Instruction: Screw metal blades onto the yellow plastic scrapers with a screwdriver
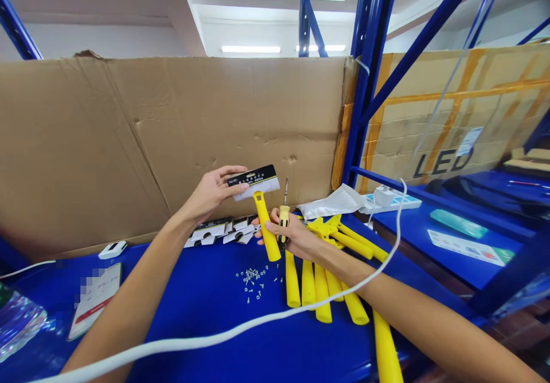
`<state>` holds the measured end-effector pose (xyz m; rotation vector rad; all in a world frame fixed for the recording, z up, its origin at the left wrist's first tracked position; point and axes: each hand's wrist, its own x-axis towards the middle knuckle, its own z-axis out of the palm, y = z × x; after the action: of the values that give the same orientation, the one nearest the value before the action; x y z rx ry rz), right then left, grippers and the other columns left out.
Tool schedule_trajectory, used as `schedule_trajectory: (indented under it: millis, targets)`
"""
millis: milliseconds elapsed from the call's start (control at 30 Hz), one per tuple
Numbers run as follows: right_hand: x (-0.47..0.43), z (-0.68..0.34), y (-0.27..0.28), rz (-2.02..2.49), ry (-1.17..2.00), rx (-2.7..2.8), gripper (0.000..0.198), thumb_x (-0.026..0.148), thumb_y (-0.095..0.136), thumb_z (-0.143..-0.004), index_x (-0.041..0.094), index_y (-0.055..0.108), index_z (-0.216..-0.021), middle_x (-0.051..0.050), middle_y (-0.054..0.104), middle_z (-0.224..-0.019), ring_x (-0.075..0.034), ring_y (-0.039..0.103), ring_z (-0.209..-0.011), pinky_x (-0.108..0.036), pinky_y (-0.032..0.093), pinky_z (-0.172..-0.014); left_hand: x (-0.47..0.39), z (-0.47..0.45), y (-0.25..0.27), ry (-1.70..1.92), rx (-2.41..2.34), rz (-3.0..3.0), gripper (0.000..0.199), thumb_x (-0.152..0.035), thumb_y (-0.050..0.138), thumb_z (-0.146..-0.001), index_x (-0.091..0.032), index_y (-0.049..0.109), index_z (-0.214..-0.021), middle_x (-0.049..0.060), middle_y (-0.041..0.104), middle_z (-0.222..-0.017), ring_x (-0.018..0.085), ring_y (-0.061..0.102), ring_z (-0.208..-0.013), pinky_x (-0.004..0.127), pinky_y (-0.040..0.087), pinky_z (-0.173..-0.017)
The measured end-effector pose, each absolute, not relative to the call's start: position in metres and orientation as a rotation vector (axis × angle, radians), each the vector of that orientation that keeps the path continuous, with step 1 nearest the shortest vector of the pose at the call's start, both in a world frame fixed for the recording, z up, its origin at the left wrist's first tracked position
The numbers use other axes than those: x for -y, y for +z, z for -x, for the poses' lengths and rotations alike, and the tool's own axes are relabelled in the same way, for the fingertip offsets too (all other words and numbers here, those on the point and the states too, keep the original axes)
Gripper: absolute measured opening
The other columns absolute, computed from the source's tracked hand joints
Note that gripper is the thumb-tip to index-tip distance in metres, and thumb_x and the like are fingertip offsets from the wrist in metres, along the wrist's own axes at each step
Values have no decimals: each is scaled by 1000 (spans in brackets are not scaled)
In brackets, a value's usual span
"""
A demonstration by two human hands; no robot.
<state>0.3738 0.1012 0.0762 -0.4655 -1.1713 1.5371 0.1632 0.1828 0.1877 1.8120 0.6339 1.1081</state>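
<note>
While your left grip (215,192) pinches a black-and-white printed card (263,187) by one end of a yellow plastic handle (271,243), your right grip (294,235) clasps that handle and a yellow-handled screwdriver (284,216); this piece looks partway done; small silver fasteners (252,272) lie loose; brown cardboard (236,114) lines the blue table's far edge (150,248).

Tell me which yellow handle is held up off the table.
The yellow handle in the right hand, its upper end at the black-and-white card; the other handles rest on the blue table.
</note>
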Motion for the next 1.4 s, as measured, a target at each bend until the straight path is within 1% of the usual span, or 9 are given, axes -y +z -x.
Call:
schedule_trajectory:
  millis: [133, 333, 533, 667, 800, 1000, 1133, 1267, 1400]
  targets:
    - [-101, -372, 76, 453, 1553, 1213, 52, 44, 94, -82, 23, 46, -86, -8, 78, -119, -16, 78, -83, -35, 67, -81, -190, -164, 184, 1175, -625, -1791, 52, -31, 97, -73, -18, 78, -120, 12, 78, -123, 23, 72, -104, 38, 56, -93]
    - [-101, -374, 74, 435, 1548, 1180, 44, 47, 88, -89, 25, 56, -110, -7, 78, -119, -17, 77, -85, -36, 68, -82, -186, -161, 188, 1198, -622, -1795, 44, -28, 98, -70, -19, 83, -111, 11, 80, -121, 24, 71, -106, 38, 55, -95]
    - [-92, -376, 84, 402, 1611, 1231, 76, 40, 85, -92, 34, 48, -158, -3, 73, -105, -19, 77, -89, -36, 70, -75, -186, -157, 187, 1063, -528, -1774, 34, -23, 94, -73, -21, 85, -105, 8, 80, -111, 21, 71, -102, 37, 52, -99]
    - [-86, -372, 85, 447, 1502, 1385, 70, 39, 81, -94, 36, 54, -158, 0, 65, -101, -17, 73, -80, -35, 68, -67, -189, -153, 183, 1010, -481, -1703, 23, -23, 94, -72, -20, 81, -91, 10, 80, -117, 22, 71, -108, 37, 52, -100]
    - [-88, -369, 79, 665, 1138, 1559, 58, 44, 74, -98, 36, 61, -154, -3, 63, -101, -18, 68, -76, -35, 63, -66, -188, -153, 182, 938, -501, -1705, 27, -29, 91, -77, -23, 81, -101, 13, 76, -136, 29, 71, -120, 40, 55, -96]
    - [-99, -374, 67, 901, 375, 1749, 50, 38, 62, -106, 36, 61, -156, -6, 58, -103, -25, 57, -94, -51, 52, -99, -187, -159, 182, 931, -597, -1668, 38, -39, 86, -87, -25, 82, -123, 13, 78, -132, 27, 74, -112, 36, 58, -91]
    - [-106, -379, 60, 982, 269, 1758, 55, 37, 60, -107, 38, 53, -162, -8, 58, -110, -25, 56, -95, -48, 51, -97, -188, -160, 182, 944, -627, -1673, 46, -55, 78, -94, -20, 83, -123, 16, 81, -122, 28, 74, -109, 37, 58, -90]
    - [-111, -382, 55, 993, 227, 1773, 57, 35, 61, -106, 37, 53, -162, -9, 59, -114, -25, 60, -101, -47, 50, -97, -188, -158, 181, 890, -621, -1750, 43, -49, 85, -89, -21, 84, -121, 15, 81, -125, 26, 75, -108, 36, 56, -91]
    - [-111, -382, 55, 1009, 239, 1770, 53, 37, 60, -106, 37, 57, -159, -9, 60, -115, -26, 60, -100, -48, 50, -97, -187, -159, 182, 886, -650, -1756, 41, -43, 91, -82, -20, 86, -116, 14, 83, -116, 25, 76, -100, 38, 57, -91]
